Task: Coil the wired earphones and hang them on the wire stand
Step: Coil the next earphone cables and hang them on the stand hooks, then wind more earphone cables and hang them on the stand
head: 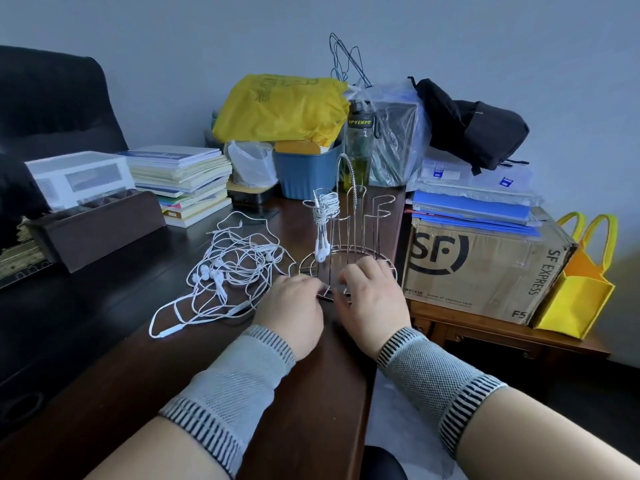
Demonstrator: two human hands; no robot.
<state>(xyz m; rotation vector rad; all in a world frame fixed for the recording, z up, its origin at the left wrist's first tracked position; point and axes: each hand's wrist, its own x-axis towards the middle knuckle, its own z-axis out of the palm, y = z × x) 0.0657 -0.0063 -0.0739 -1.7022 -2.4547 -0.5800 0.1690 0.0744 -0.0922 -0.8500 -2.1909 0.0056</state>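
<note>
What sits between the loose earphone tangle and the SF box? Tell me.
The wire stand with one coiled pair of earphones hung on it, plus both hands at its base, in the head view.

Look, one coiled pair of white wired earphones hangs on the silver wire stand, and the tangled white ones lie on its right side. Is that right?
Not quite. The head view shows the tangled white wired earphones on the dark wooden desk to the left of the silver wire stand, not its right. One coiled white pair does hang on the stand.
</note>
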